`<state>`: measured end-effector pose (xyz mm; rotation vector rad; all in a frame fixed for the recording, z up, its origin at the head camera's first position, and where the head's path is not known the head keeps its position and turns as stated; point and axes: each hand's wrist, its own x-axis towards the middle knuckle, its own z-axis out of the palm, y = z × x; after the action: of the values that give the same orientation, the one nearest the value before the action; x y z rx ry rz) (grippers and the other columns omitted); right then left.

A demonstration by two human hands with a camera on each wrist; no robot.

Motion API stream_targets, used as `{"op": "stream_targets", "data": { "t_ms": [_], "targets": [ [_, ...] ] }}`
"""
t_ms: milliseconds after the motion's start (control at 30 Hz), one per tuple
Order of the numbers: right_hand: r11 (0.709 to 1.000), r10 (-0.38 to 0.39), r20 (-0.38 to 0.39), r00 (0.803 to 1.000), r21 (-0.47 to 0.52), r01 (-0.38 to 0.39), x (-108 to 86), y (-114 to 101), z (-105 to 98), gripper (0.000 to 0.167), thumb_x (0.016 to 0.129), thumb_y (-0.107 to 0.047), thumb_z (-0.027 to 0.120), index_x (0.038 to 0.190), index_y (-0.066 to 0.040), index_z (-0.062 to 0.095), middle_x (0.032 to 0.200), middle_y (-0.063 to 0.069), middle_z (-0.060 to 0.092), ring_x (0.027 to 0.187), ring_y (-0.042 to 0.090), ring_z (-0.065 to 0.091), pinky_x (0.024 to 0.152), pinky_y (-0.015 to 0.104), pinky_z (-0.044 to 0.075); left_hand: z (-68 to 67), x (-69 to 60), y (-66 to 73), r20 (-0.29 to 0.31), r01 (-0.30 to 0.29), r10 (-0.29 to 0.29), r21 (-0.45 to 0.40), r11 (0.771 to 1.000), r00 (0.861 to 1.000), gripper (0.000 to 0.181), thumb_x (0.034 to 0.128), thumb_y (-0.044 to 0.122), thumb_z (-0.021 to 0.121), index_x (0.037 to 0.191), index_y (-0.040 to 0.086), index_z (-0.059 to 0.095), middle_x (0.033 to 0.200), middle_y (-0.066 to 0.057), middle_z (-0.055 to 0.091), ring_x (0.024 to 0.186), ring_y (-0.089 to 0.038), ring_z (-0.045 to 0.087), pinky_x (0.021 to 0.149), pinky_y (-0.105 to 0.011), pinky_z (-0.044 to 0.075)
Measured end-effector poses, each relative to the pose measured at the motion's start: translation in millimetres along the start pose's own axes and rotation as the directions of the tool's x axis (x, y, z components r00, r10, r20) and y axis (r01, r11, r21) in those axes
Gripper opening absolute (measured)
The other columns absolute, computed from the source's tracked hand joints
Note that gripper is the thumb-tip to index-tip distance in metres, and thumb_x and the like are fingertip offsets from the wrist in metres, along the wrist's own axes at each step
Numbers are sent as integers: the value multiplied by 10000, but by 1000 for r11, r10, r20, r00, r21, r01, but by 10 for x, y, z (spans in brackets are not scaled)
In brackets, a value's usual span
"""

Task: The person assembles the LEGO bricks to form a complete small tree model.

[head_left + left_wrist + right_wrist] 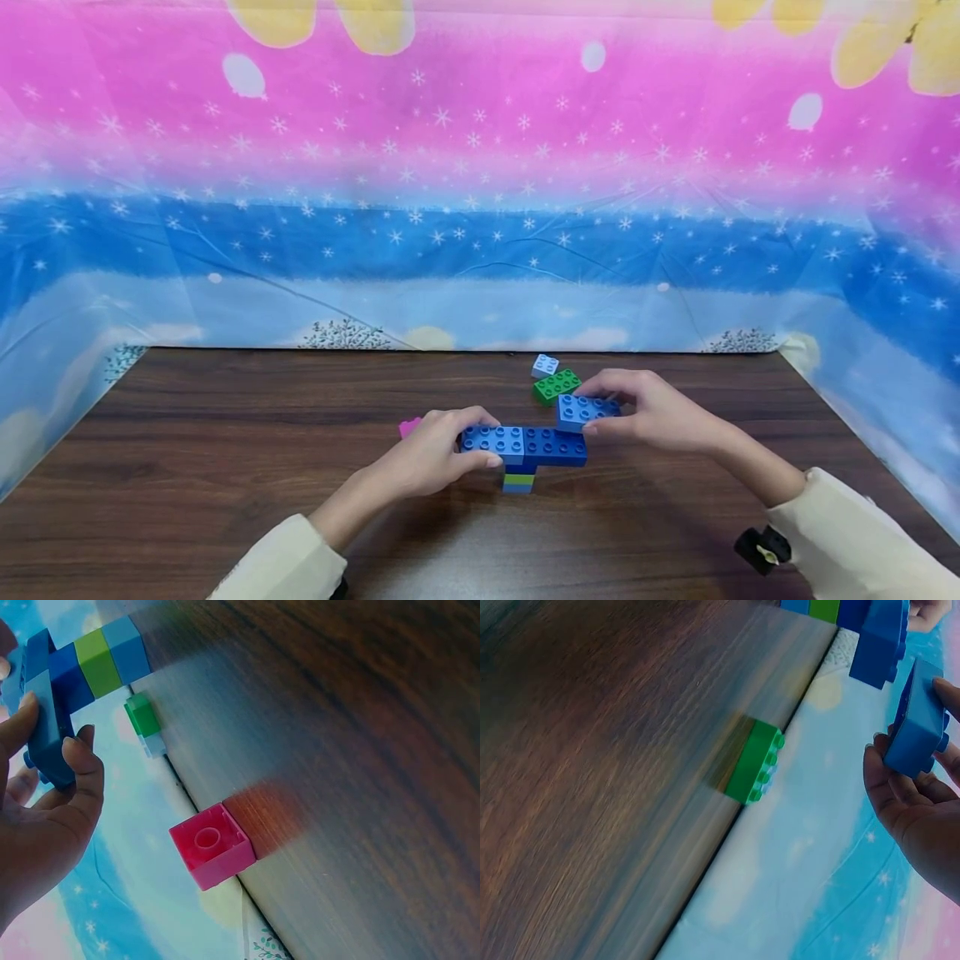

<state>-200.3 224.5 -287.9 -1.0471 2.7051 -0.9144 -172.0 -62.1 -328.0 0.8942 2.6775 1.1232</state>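
A small tower of toy building bricks stands on the table, its stem made of light blue, lime and dark blue layers. Across its top lie a lighter blue brick on the left and a dark blue brick on the right. My left hand grips the lighter one between thumb and fingers at its left end. Another blue brick is pinched in my right hand, just above the dark blue one's right part. In the right wrist view a gap shows between this held brick and the tower.
Behind the tower lie a green brick and a pale blue brick. A pink brick rests on the table past my left hand. A patterned cloth hangs along the table's back edge and sides.
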Motion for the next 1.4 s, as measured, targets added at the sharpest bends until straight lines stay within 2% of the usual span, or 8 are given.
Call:
{"op": "stream_targets", "data": {
  "t_ms": [233, 567, 767, 1067, 1400],
  "targets": [
    [1000, -5, 31, 1000, 14, 5, 85, -95, 93, 369, 857, -304, 645, 1175, -126, 582, 1111, 9, 587, 907, 144, 530, 731, 314, 461, 0, 1, -2, -1, -4, 4, 6, 1000, 1000, 296, 879, 244, 620, 1125, 84, 580, 940, -17, 618, 747, -85, 529, 648, -263, 448],
    [997, -77, 64, 995, 20, 76, 156, -185, 220, 377, 873, -294, 625, 1193, -103, 566, 1173, 32, 563, 1027, 156, 530, 792, 320, 464, -5, 8, 10, 11, 2, -2, 5, 1000, 1000, 290, 883, 245, 614, 1122, 85, 576, 969, -36, 619, 781, -99, 538, 670, -277, 455],
    [995, -97, 59, 994, 13, 97, 191, -210, 263, 363, 875, -280, 624, 1184, -96, 571, 1154, 26, 575, 1025, 153, 535, 806, 310, 460, -6, 7, 7, 13, 1, -1, 3, 1000, 1000, 287, 885, 247, 612, 1122, 90, 575, 985, -44, 619, 783, -101, 537, 667, -275, 454],
    [995, -89, 68, 994, 46, 86, 203, -235, 309, 372, 873, -279, 627, 1194, -101, 563, 1141, 20, 575, 963, 142, 529, 743, 323, 472, -8, 8, 2, 17, 3, -3, -4, 1000, 1000, 292, 886, 253, 610, 1124, 90, 573, 997, -50, 620, 793, -103, 544, 673, -277, 459],
    [996, -76, 80, 994, 54, 72, 204, -247, 310, 376, 872, -271, 630, 1200, -105, 556, 1155, 18, 567, 980, 134, 539, 766, 321, 476, -11, 7, 10, 16, 4, -4, -3, 1000, 1000, 289, 883, 248, 615, 1119, 86, 575, 1001, -59, 624, 805, -105, 557, 675, -274, 466]
  ]
}}
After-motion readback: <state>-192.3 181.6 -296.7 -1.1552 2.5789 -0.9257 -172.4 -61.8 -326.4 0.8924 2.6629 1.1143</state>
